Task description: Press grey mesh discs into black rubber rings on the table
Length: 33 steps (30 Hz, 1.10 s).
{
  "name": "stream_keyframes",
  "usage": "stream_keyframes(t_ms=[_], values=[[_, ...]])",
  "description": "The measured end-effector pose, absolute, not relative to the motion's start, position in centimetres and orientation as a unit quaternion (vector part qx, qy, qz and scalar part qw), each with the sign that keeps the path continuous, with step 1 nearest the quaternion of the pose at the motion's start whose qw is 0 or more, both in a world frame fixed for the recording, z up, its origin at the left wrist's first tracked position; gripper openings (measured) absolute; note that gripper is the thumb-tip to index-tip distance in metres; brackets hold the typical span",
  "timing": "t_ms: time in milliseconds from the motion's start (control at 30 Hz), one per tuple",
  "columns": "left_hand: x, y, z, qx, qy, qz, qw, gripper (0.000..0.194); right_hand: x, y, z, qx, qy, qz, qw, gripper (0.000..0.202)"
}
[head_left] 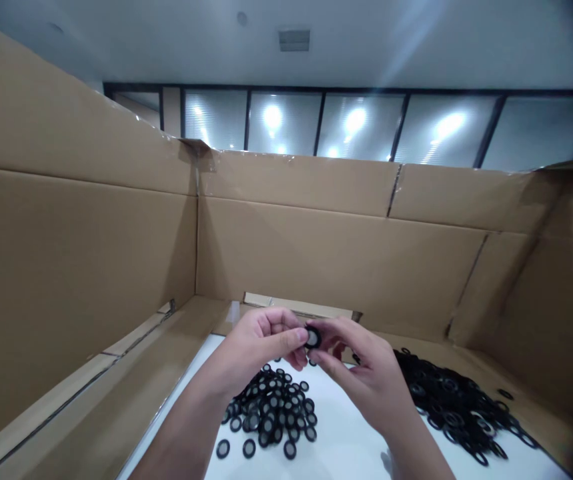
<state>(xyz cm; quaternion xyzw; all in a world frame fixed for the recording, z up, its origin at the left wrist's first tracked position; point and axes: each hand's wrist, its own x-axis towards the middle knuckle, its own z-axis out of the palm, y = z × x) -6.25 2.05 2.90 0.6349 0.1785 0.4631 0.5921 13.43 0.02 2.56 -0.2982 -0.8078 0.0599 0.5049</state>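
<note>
Between both hands is a small black ring with a pale grey round centre. My left hand presses its thumb on the left edge of this piece, with the fingers curled behind. On the other edge, my right hand pinches it between thumb and forefinger. Below the left hand lies a heap of similar black rings with grey centres, several of them loose at its front. A larger pile of plain black rings spreads out right of the right hand.
A white board lies under the piles. Tall cardboard walls stand at the left, back and right. A cardboard strip lies at the foot of the back wall. One stray black ring rests on the cardboard at the right.
</note>
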Motion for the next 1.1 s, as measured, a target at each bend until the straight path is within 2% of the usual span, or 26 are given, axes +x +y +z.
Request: stream_keyframes(t_ms=[167,333,500,700,967,1100], values=[[-6.2,2.1,2.9,0.636,0.172,0.464,0.591,0.030,13.2,-0.5,2.9,-0.289,-0.804,0.005,0.520,0.016],[-5.5,1.4,3.2,0.633,0.168,0.494,0.572,0.030,13.0,-0.5,2.7,-0.313,-0.786,0.017,0.533,0.009],[-4.1,0.4,3.1,0.631,0.147,0.519,0.557,0.028,12.4,-0.4,1.9,-0.314,-0.761,0.019,0.568,0.037],[-3.3,0.2,2.8,0.652,0.192,0.536,0.501,0.029,12.4,0.2,0.9,-0.322,-0.746,0.014,0.582,0.039],[-2.7,-0.4,2.9,0.640,0.191,0.530,0.522,0.032,12.1,-0.1,1.1,-0.323,-0.715,0.111,0.610,0.045],[-2.5,-0.5,2.8,0.641,0.194,0.537,0.513,0.028,12.3,-0.4,1.2,-0.354,-0.699,0.145,0.604,0.046]])
